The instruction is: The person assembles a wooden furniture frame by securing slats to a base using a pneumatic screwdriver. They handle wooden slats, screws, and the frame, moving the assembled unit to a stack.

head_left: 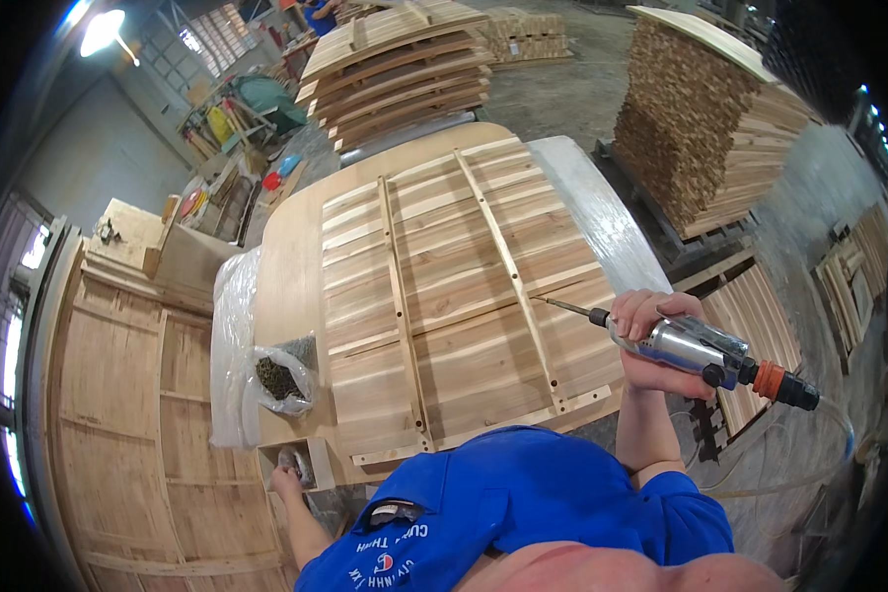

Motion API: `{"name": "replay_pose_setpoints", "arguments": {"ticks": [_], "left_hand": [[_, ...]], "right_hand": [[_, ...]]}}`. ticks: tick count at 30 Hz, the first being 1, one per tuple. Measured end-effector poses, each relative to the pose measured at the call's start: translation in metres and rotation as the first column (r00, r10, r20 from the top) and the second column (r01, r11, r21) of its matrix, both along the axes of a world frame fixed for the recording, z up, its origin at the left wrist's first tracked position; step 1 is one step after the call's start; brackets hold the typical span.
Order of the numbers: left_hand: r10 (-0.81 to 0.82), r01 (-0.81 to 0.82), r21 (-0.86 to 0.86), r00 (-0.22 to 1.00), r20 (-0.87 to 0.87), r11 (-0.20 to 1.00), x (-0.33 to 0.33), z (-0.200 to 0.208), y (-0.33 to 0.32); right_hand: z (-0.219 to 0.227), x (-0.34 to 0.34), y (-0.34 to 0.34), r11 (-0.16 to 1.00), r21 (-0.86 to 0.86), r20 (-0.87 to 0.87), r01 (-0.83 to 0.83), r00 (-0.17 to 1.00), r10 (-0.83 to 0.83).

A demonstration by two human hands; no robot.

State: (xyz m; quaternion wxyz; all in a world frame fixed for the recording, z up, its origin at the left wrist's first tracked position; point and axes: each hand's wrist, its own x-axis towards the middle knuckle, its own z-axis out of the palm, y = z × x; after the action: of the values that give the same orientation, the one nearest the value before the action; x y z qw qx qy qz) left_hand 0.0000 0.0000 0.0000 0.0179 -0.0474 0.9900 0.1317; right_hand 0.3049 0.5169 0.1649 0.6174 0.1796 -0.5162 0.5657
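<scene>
My right hand (651, 335) is wrapped round a silver air screwdriver (689, 345), with an orange and black hose coupling at its rear. Its long thin bit (566, 307) points left, the tip over the slatted wooden panel (454, 350) near one of two battens (504, 261) that run across the slats. Dark screw holes dot both battens. My left hand (286, 478) reaches into a small open wooden box (318, 464) at the panel's near left corner; its fingertips are hard to make out there.
Beside the panel lies a plastic bag (284, 379) of small dark pieces, probably screws. Stacked slatted panels (400, 74) stand beyond the table, and a tall pile of wooden slats (696, 123) at far right. An air hose (760, 491) loops at my right. A wooden frame (118, 414) stands left.
</scene>
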Motion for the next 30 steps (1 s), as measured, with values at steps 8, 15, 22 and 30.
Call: {"name": "replay_pose_setpoints", "arguments": {"ticks": [8,15,22,30], "left_hand": [[0.08,0.033,0.614,0.985,-0.156,0.789,-0.021,-0.01,0.068],[-0.522,-0.116,0.958,0.818,0.242,0.262,0.034,-0.024,0.32],[-0.747,-0.175,0.984,0.651,0.134,0.024,0.069,0.007,0.453],[-0.69,-0.193,0.98,0.704,0.169,0.043,0.062,0.006,0.491]], "right_hand": [[-0.009,-0.044,0.018,0.997,0.038,-0.05,-0.063,0.997,0.065],[-0.033,-0.06,0.036,0.97,0.124,0.006,-0.209,0.978,0.21],[-0.039,-0.069,0.057,0.972,0.108,0.086,-0.21,0.976,0.202],[-0.065,-0.097,0.086,0.978,0.104,0.126,-0.182,0.978,0.169]]}}
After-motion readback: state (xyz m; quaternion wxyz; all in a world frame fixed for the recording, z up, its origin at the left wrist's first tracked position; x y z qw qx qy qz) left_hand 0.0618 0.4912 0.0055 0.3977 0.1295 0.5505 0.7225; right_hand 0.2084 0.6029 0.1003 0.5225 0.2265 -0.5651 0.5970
